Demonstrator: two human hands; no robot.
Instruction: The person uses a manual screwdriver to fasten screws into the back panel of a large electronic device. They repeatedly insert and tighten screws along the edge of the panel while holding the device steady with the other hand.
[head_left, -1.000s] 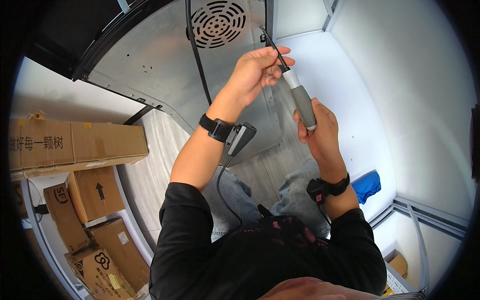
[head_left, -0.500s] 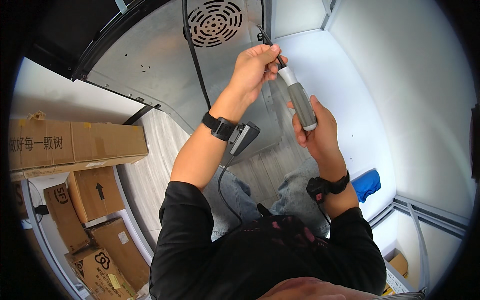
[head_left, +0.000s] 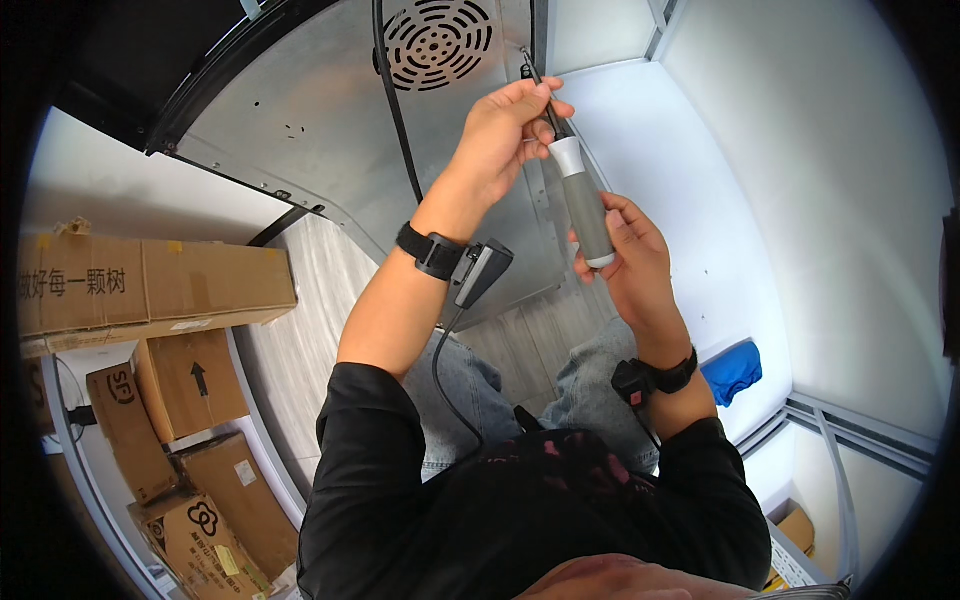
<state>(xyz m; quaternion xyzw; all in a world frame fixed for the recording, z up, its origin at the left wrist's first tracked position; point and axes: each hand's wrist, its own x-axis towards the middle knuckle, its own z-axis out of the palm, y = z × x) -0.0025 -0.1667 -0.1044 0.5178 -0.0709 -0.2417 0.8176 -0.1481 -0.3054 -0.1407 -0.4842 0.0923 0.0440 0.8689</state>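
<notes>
A screwdriver (head_left: pixel 586 205) with a grey handle and a thin dark shaft points up and away from me. Its tip reaches the right edge of a metal panel (head_left: pixel 320 130), beside round vent slots (head_left: pixel 435 45); whether the tip sits on a screw is too small to tell. Fingers of my left hand (head_left: pixel 505 130) pinch the shaft just above the handle's pale collar. My right hand (head_left: pixel 632 255) has its fingers around the lower end of the handle. A black cable (head_left: pixel 393 125) hangs down the panel to behind my left forearm.
Cardboard boxes (head_left: pixel 205 290) are stacked at the left, with several more on a shelf below. A blue cloth-like thing (head_left: pixel 733 373) lies on the white surface (head_left: pixel 690 220) at the right. Grey metal rails (head_left: pixel 850 430) run along the lower right.
The screwdriver's handle has swung left and stands a little more upright. My right hand has shifted slightly, its fingers regripping the handle's end. The left hand still pinches the shaft.
</notes>
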